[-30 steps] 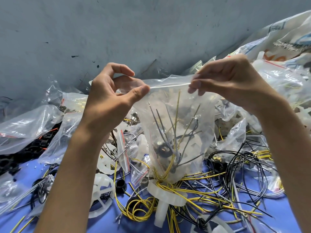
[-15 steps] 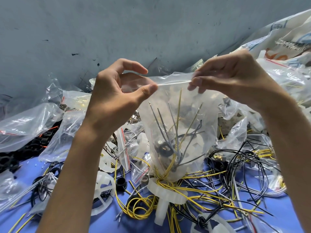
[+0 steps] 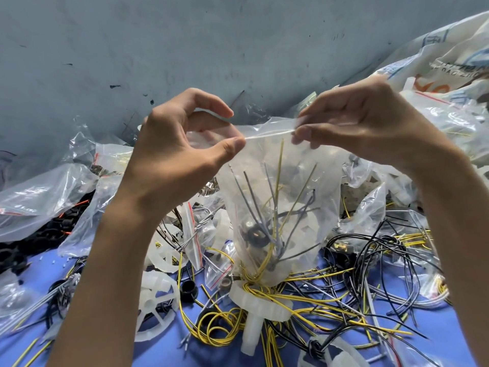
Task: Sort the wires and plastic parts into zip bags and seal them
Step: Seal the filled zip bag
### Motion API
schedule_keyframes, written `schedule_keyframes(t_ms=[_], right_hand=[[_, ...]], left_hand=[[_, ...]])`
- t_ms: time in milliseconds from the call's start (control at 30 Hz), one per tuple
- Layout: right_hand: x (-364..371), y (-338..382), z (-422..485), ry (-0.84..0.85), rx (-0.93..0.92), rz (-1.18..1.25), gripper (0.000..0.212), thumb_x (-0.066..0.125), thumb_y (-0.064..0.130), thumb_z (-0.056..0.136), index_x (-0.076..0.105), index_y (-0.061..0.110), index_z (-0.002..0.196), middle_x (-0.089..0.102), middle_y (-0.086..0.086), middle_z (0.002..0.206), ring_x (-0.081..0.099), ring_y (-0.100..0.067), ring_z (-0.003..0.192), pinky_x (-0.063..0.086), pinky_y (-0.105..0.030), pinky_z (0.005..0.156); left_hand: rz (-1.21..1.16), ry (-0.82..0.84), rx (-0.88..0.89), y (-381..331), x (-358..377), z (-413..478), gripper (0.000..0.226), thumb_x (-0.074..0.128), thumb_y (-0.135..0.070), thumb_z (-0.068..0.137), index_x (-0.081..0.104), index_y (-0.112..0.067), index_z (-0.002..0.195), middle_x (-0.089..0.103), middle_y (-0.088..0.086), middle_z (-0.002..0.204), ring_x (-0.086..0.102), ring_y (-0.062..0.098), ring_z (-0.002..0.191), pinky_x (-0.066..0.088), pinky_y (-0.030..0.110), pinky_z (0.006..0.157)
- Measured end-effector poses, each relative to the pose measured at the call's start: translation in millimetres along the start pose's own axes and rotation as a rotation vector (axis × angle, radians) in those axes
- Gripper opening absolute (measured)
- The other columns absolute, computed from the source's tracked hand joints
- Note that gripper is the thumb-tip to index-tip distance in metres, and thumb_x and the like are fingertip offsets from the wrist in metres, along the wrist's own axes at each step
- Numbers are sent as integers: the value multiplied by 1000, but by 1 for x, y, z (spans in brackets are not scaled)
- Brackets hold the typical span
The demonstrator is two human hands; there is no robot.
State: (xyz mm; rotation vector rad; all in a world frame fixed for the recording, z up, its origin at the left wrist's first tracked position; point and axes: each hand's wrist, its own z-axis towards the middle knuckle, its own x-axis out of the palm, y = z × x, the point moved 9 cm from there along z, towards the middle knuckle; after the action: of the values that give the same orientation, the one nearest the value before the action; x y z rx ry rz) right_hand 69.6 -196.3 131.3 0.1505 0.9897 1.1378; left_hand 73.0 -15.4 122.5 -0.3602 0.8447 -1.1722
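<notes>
**Blue worktop, one bag at the zip**

Against a scuffed grey wall (image 3: 185, 49), above a blue worktop (image 3: 436, 327), a clear zip bag (image 3: 285, 202) hangs upright in the air, its bottom just over the litter. Inside stand grey and yellow wires (image 3: 275, 207) with a black round part (image 3: 255, 234) at their foot. I think a white plastic piece sits there too, though the film blurs it. The left hand (image 3: 180, 154) pinches the zip strip (image 3: 267, 135) between thumb and forefinger at its left end. The right hand (image 3: 370, 128) pinches it likewise at the right, so both are clamped on the bag's mouth. The stretch between them looks pressed flat, but whether it has fully locked I cannot tell.

So this bag is filled and at its sealing. Much is left: loose yellow wires (image 3: 219, 327), black wires (image 3: 370, 250), white spoked wheels (image 3: 156, 295) and a white gear (image 3: 259, 303) lie below, with small red-striped zip bags (image 3: 193, 234) among them. Filled bags (image 3: 39, 202) pile at the left.
</notes>
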Motion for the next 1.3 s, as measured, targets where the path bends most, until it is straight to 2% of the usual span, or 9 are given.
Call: schedule_keyframes(t_ms=[133,267,367,500,600,700,833,1133,1300], right_hand=[[2,4,1,-8,-31,20,7,71,12,78,69,18,80,72,-1,76,63,-5,59,50,-13,63],[3,6,2,-5,-39,33,11,70,10,79,67,20,83,72,-3,71,62,-6,59,49,-13,63],[5,7,1,-15,-31,7,15,70,4,80,66,19,79,70,-1,77,62,-6,59,49,-13,63],[5,11,0,-8,-29,-58,17,69,2,81,67,17,76,70,1,75,62,-1,57,47,-9,62],[3,15,-1,5,-41,-85,17,69,-1,81,69,16,77,71,-1,74,63,-12,58,47,-9,65],[4,17,0,2,-47,-101,16,70,5,81,68,20,78,72,-10,76,63,-18,62,45,-7,67],[5,18,0,-2,-51,-138,6,70,12,82,71,18,81,72,-11,76,64,-20,65,50,-12,70],[4,22,-1,6,-101,-209,25,72,8,80,65,31,76,71,3,73,62,2,62,45,-7,68],[2,23,-2,-7,-106,-209,13,73,17,79,68,29,78,72,0,73,66,-11,66,48,-9,67]], left_hand=[[99,-31,35,-10,-1,0,25,75,-37,67,61,-27,85,70,-23,77,62,5,71,46,16,67],[81,-25,38,-11,-1,0,29,82,-27,71,59,-27,90,70,-23,77,65,-2,68,51,13,71],[98,-24,50,-11,1,-1,32,81,-22,73,55,-30,89,70,-23,79,66,1,69,53,18,75],[160,-36,100,-18,2,-1,31,74,-31,69,49,-33,86,67,-27,80,53,1,61,46,13,70],[170,-38,116,-20,-1,-1,35,77,-28,71,50,-33,92,67,-32,80,57,-5,67,45,9,71],[184,-9,130,-22,2,-2,35,80,-27,74,53,-35,95,66,-33,84,62,-4,76,46,9,73],[193,-14,140,-24,5,-2,33,79,-24,75,54,-33,96,66,-32,85,62,1,73,44,8,72],[143,-3,136,-28,10,-4,31,75,-25,70,48,-33,85,66,-29,83,58,-6,67,43,9,68],[155,2,113,-26,9,-3,31,74,-27,72,53,-34,94,68,-23,81,60,-2,72,45,8,70]])
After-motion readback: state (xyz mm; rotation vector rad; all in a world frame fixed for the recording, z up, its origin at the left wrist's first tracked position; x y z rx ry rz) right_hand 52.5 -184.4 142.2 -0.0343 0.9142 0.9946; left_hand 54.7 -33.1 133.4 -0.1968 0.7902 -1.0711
